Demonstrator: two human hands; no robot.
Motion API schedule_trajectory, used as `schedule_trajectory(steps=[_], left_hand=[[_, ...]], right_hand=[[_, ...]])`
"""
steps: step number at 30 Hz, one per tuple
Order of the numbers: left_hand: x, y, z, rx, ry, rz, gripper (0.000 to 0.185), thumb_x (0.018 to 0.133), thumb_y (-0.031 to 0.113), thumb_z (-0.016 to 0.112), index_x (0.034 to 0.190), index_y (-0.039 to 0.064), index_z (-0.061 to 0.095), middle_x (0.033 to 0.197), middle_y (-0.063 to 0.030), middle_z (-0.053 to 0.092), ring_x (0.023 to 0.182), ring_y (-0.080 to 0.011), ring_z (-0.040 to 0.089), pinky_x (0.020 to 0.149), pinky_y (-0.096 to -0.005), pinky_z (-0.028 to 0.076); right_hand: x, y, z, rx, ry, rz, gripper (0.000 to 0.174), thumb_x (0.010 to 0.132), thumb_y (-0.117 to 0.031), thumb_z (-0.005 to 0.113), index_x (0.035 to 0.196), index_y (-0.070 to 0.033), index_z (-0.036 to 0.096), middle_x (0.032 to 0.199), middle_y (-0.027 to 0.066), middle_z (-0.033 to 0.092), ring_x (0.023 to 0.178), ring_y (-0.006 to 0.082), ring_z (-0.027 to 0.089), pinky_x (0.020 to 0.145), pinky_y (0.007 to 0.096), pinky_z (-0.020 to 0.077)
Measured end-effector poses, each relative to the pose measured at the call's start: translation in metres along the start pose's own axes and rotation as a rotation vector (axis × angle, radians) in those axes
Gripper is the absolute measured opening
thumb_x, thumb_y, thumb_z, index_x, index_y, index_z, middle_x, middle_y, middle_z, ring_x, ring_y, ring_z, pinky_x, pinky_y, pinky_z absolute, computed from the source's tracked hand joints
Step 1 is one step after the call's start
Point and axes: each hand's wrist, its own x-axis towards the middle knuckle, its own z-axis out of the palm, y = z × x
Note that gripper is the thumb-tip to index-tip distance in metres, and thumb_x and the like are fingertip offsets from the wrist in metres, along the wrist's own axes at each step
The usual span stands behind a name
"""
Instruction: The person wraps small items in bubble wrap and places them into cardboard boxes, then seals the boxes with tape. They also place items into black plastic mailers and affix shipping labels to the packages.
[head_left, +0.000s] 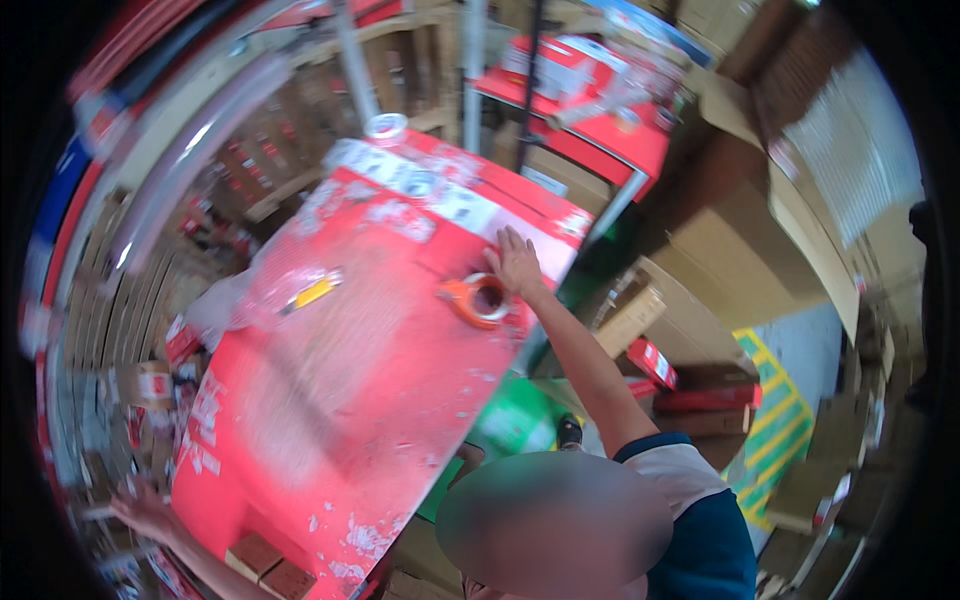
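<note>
My right hand (517, 266) lies palm down, fingers spread, over a pale strip at the right end of the red worktable (360, 375). It is right beside an orange tape dispenser (478, 300) with a roll in it; whether they touch is unclear. My left hand (142, 511), blurred, reaches past the table's left edge with fingers apart and nothing visible in it. Below that forearm, two small brown boxes (271, 566) sit at the near corner. A yellow utility knife (313, 293) lies on the table beside clear bubble wrap (274, 281).
A tape roll (387, 126) and white printed sheets (405, 180) are along the far edge. Left of the table are wooden pallets (112, 300) and small packages (150, 384). Large open cartons (742, 247) crowd the right. A second red table (577, 127) holds wrapping supplies behind.
</note>
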Motion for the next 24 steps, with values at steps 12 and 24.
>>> schedule_trajectory(steps=[12, 24], left_hand=[[-0.612, -0.034, 0.145, 0.496, -1.358, 0.565, 0.061, 0.099, 0.032, 0.062, 0.146, -0.002, 0.044, 0.151, -0.0252, 0.044, 0.140, -0.0426, 0.041, 0.115, -0.0541, 0.033], [-0.601, -0.179, 0.116, 0.919, -1.790, 0.068, 0.053, 0.096, 0.030, 0.068, 0.141, 0.006, 0.053, 0.118, -0.0142, 0.066, 0.111, -0.0278, 0.062, 0.099, -0.0427, 0.050]], right_hand=[[-0.417, 0.465, -0.230, -0.188, -0.179, 1.039, 0.042, 0.076, -0.022, 0.078, 0.113, -0.006, 0.065, 0.110, 0.0182, 0.065, 0.099, 0.0368, 0.064, 0.087, 0.0491, 0.0527], [-0.365, 0.567, 0.029, -0.385, -0.334, 0.480, 0.096, 0.073, -0.008, 0.075, 0.156, -0.008, 0.028, 0.155, 0.0162, 0.040, 0.146, 0.0363, 0.035, 0.123, 0.0557, 0.0213]])
